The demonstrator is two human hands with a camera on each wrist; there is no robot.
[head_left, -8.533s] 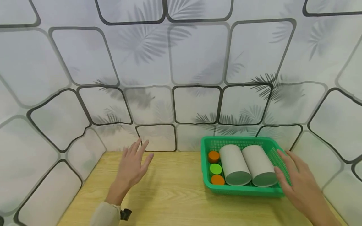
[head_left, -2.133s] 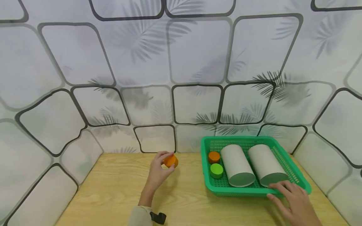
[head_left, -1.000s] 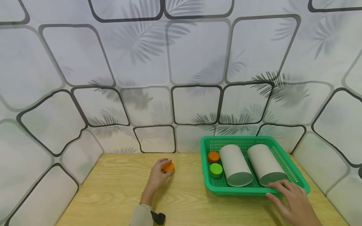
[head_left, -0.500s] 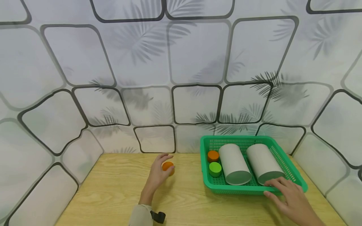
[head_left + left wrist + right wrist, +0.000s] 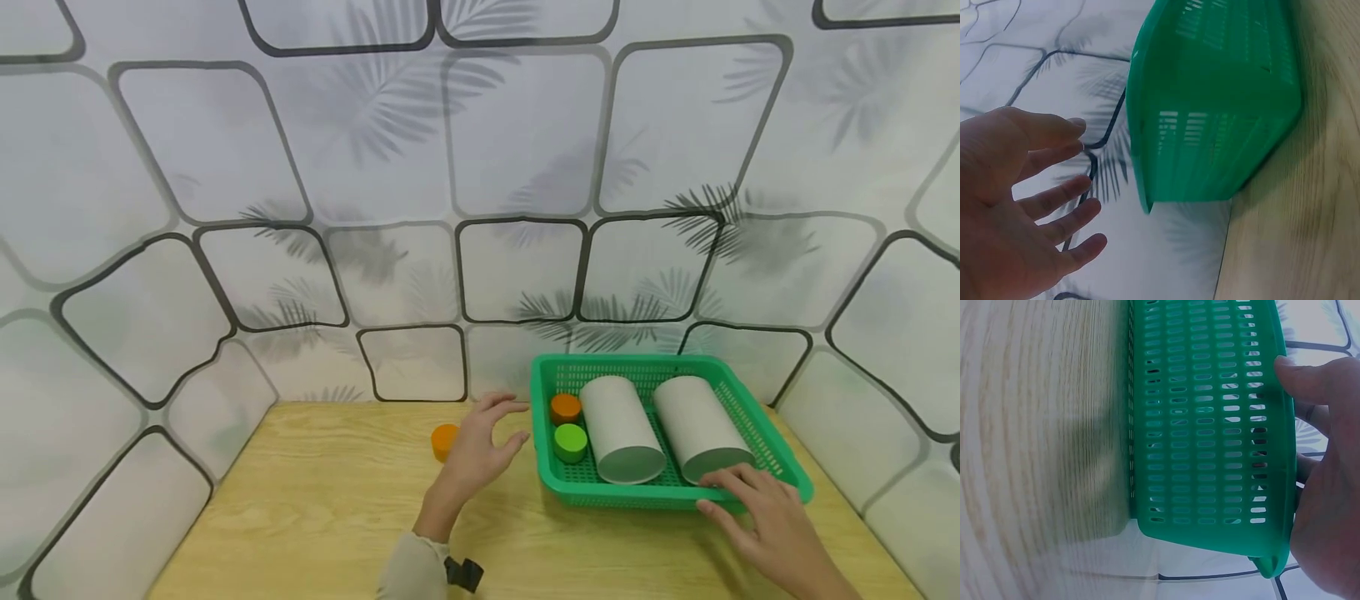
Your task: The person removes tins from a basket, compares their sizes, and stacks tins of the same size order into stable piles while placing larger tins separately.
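Observation:
My left hand (image 5: 474, 450) hovers just left of the green plastic basket (image 5: 538, 417), fingers spread and nothing in it. In the left wrist view those fingers (image 5: 1075, 219) point toward the basket's outer side, with a gap between. Behind that hand, a short orange cylinder (image 5: 442, 440) stands on the table, partly covered by it. With my right hand (image 5: 768, 525) I grip the basket's front rim near its right corner; the thumb (image 5: 1304, 381) lies outside and the other fingers reach over the rim. In the basket are another orange cylinder (image 5: 565, 408) and a lime-green one (image 5: 570, 443).
Two large white cylinders (image 5: 622, 425) (image 5: 701, 425) lie on their sides in the basket, pale green ends facing me. The wooden table (image 5: 300, 492) ends at a patterned cloth wall (image 5: 405, 275) behind and along both sides.
An orange cylinder went from the basket to the table in my left hand. That hand has since let go and moved right to the basket. My right hand has come onto the front rim.

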